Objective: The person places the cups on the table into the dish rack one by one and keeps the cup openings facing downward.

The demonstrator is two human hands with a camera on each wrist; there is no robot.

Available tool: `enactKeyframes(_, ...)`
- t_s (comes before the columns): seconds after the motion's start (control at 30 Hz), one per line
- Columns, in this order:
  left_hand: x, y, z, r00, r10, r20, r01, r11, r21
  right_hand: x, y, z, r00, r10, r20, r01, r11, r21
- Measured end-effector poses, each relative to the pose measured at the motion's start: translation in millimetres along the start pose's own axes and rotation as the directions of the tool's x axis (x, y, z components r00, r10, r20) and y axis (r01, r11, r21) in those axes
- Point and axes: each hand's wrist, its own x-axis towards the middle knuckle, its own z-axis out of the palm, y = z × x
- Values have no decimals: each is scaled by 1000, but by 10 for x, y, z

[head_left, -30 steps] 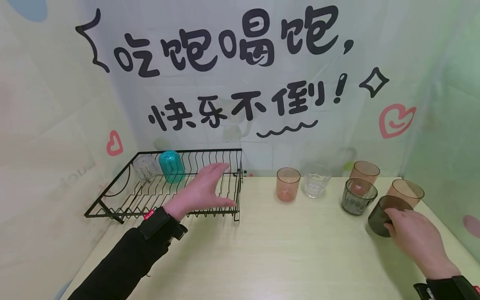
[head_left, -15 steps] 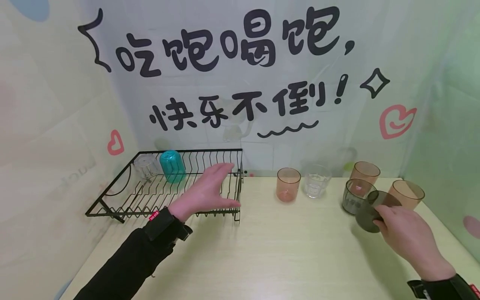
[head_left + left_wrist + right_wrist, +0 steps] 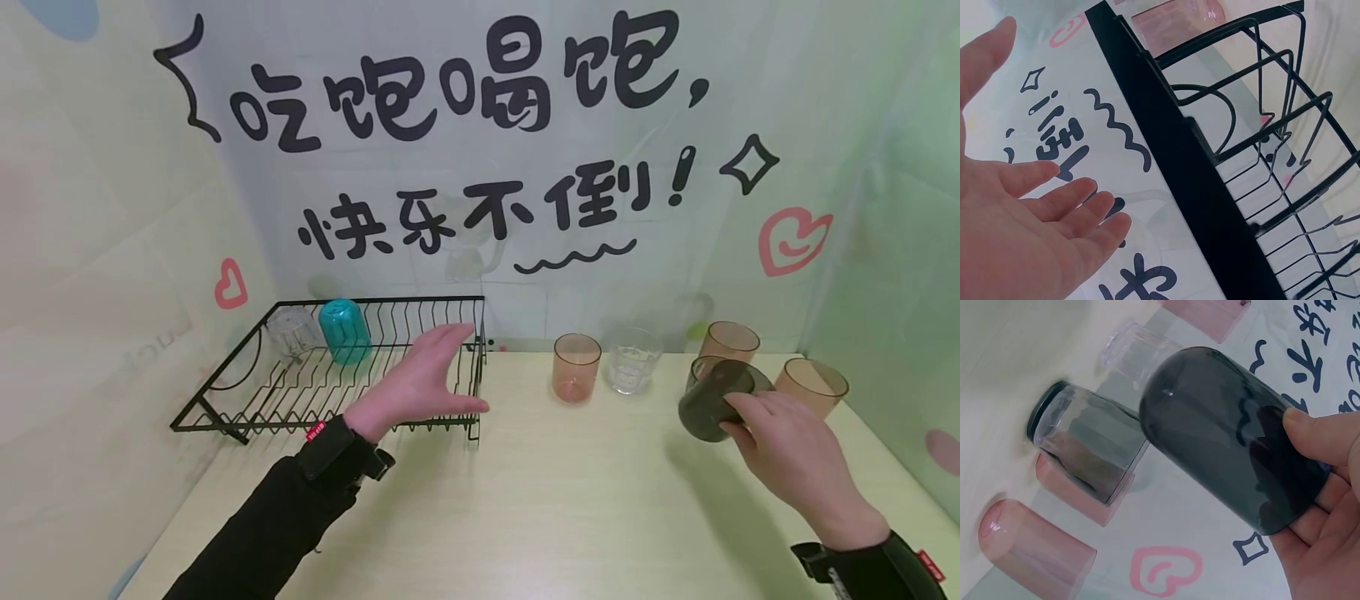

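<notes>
A dark grey see-through cup (image 3: 708,407) is tilted above the table, its rim end pinched between the thumb and fingers of my right hand (image 3: 798,462). In the right wrist view the dark cup (image 3: 1229,437) shows its rounded base pointing away from the palm. My left hand (image 3: 416,379) hovers over the front right of the black wire dish rack (image 3: 247,433), holding nothing. Its fingers are spread with the thumb apart, as the left wrist view shows beside the rack's black frame (image 3: 1172,162). On the rack, a clear cup (image 3: 291,333) and a turquoise cup (image 3: 345,333) stand upside down.
On the table's right stand a ribbed grey glass (image 3: 1094,440), partly hidden in the head view, and two amber cups (image 3: 731,340), (image 3: 1038,547). Further left are another amber cup (image 3: 576,371) and a clear glass (image 3: 632,362). A printed cloth (image 3: 450,167) hangs behind.
My right hand has lifted the dark grey cup off the table, tilting it and carrying it left. My left hand has drifted slightly right over the rack.
</notes>
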Motion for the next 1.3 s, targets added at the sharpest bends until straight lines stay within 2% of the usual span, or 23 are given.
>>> enactKeyframes(0.3, 42, 45, 15, 1000, -7, -17, 6, 999, -31, 138, -87, 48, 993, -44, -110, 47, 999, 22)
enactKeyframes(0.43, 50, 61, 12, 1000, -11, -22, 10, 999, -41, 205, -134, 57, 990, -56, -130, 61, 997, 36)
enactKeyframes(0.67, 52, 110, 20, 999, 20, -34, -22, 998, -63, 298, -215, 69, 985, -53, -162, 64, 996, 64)
enactKeyframes(0.9, 55, 155, 38, 999, -1, -47, -4, 995, -99, 401, -322, 66, 976, -42, -214, 68, 991, 117)
enactKeyframes(1.17, 47, 202, 29, 998, 3, -67, -11, 993, -121, 530, -431, 47, 978, -32, -206, 62, 988, 140)
enactKeyframes(1.3, 48, 226, 17, 997, 6, -78, -16, 991, -136, 596, -484, 51, 971, -18, -238, 60, 983, 171)
